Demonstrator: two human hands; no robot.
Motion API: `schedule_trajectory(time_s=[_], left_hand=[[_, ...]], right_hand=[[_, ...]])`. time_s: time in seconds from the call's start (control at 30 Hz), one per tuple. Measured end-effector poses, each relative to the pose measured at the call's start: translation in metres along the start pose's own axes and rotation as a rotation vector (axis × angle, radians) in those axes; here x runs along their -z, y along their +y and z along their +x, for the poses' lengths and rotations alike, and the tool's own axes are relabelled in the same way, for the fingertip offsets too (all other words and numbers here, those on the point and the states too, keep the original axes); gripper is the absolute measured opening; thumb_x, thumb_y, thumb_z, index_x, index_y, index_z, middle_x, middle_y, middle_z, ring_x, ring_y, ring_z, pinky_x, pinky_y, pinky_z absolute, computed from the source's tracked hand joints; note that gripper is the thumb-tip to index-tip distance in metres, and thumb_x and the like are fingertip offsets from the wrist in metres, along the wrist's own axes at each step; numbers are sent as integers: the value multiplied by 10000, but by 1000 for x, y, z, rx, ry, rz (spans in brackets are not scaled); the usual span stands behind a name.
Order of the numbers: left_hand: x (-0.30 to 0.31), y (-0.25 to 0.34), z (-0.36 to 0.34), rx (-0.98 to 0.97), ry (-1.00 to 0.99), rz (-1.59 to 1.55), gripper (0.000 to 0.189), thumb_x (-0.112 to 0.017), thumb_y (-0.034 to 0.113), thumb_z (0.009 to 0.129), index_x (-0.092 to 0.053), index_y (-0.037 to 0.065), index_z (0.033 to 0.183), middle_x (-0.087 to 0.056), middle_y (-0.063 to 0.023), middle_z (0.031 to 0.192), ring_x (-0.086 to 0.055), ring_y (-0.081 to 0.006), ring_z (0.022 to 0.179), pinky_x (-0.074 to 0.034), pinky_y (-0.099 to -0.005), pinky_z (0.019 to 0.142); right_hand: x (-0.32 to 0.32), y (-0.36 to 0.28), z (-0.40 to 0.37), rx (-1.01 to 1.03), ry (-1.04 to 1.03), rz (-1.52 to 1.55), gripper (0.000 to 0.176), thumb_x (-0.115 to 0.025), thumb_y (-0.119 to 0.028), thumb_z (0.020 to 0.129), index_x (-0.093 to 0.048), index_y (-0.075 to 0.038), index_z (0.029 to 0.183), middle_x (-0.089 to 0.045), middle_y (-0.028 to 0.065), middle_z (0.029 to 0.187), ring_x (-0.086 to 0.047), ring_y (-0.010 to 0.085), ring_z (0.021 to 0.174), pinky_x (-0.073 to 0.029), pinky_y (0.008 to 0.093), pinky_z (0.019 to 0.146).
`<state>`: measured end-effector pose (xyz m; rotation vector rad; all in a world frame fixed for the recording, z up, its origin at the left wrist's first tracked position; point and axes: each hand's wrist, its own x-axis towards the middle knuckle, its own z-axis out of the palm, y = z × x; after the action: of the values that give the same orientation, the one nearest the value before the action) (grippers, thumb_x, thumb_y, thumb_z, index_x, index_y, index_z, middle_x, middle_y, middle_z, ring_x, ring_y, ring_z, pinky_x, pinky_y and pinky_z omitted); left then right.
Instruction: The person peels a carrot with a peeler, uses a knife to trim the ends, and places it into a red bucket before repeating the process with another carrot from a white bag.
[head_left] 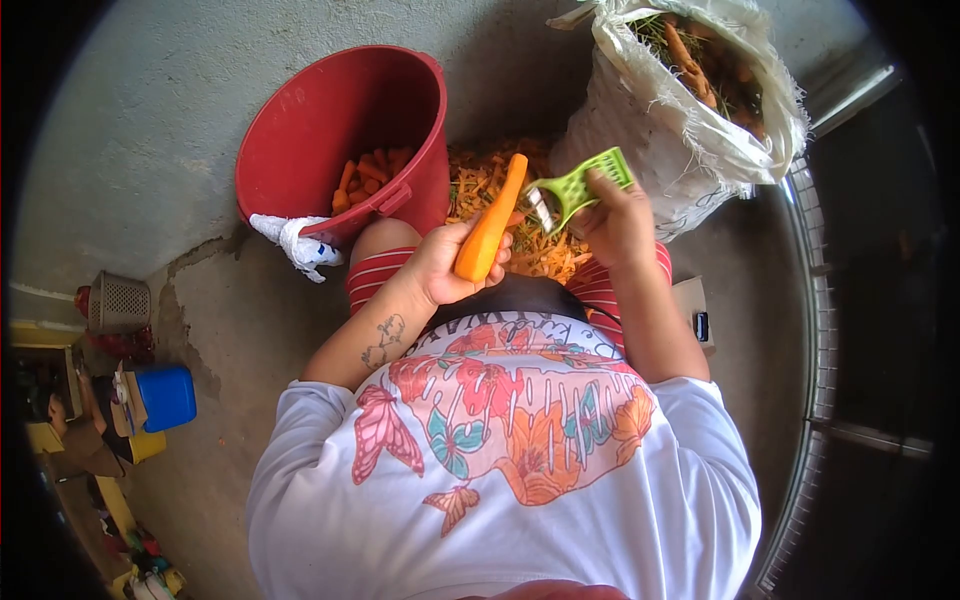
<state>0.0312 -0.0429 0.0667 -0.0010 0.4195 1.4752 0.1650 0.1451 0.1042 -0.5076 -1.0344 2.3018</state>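
A peeled orange carrot (490,228) lies in my left hand (446,262), its narrow end pointing up and away from me. My right hand (618,222) grips a green peeler (583,189) by its handle, the metal blade facing the carrot with a small gap between them. Below and beyond both hands, a heap of orange peelings (548,256) covers the floor between my knees. The red bucket (345,120) at the left holds several peeled carrots (368,178).
A white woven sack (640,130) with unpeeled carrots and greens stands at the right. A white cloth (292,243) is tied on the bucket's rim. Farther left are a grey basket (119,303) and a blue container (166,396). A wall rises behind the bucket.
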Motion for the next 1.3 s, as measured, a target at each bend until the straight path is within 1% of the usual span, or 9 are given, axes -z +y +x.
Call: schedule_trajectory(time_s=[0.27,0.47,0.67,0.8,0.9,1.0,1.1,1.2,1.3], left_hand=[[4,-6,1,7,87,51,349,-393,353,952,-545,57,1057,-553,-71,856,-506,-161,720,-436,-269,624],[-21,-18,0,-172,329,248,329,-344,354,977,-526,91,1055,-568,-63,845,-544,-176,695,-438,-302,588],[-3,-19,-3,-152,347,320,294,-366,335,983,-499,114,1123,-565,-62,877,-545,-177,739,-442,-316,605],[-3,-17,-10,-90,210,353,337,-377,351,982,-488,85,1157,-558,-53,898,-531,-165,754,-439,-306,614],[-5,-15,-11,-48,165,322,416,-359,380,985,-458,66,1240,-550,-45,892,-518,-146,749,-433,-291,613],[-10,-7,-13,-9,66,229,494,-342,413,984,-409,58,1321,-537,-40,870,-507,-126,741,-428,-273,611],[-12,1,-15,28,-76,96,573,-337,452,977,-362,24,1357,-516,-40,845,-497,-112,719,-429,-245,592],[-6,4,-10,89,-245,-31,612,-348,451,976,-313,-12,1374,-509,-53,845,-493,-116,704,-438,-234,570],[-3,4,-1,131,-342,-142,640,-373,439,972,-260,-30,1392,-496,-64,835,-489,-123,693,-453,-235,567]], right_hand=[[-32,17,-20,155,-138,-517,213,-657,-43,829,-556,17,1007,-641,47,822,-613,95,665,-509,216,549],[-35,18,-22,135,-135,-609,202,-653,-48,832,-557,31,990,-636,54,791,-613,98,649,-517,226,551],[-21,13,-3,152,-53,-604,195,-640,-31,830,-551,44,986,-636,65,788,-629,125,654,-531,241,531],[-10,-8,19,249,103,-522,161,-625,-12,828,-567,40,969,-636,78,791,-623,129,649,-520,244,540],[31,-19,48,452,240,-710,128,-628,-37,832,-588,35,930,-639,65,795,-598,113,679,-488,240,588],[42,-39,44,419,343,-420,171,-613,-81,846,-599,26,979,-644,78,842,-621,135,703,-504,248,586],[58,-62,31,379,164,-117,212,-575,-127,868,-592,28,1013,-644,93,874,-638,167,737,-520,266,602],[59,-75,21,479,-51,111,315,-513,-136,894,-529,71,1132,-629,173,985,-640,269,861,-532,332,741],[13,-88,-2,610,-29,77,384,-493,-125,904,-465,75,1230,-617,209,1013,-620,320,932,-518,385,810]])
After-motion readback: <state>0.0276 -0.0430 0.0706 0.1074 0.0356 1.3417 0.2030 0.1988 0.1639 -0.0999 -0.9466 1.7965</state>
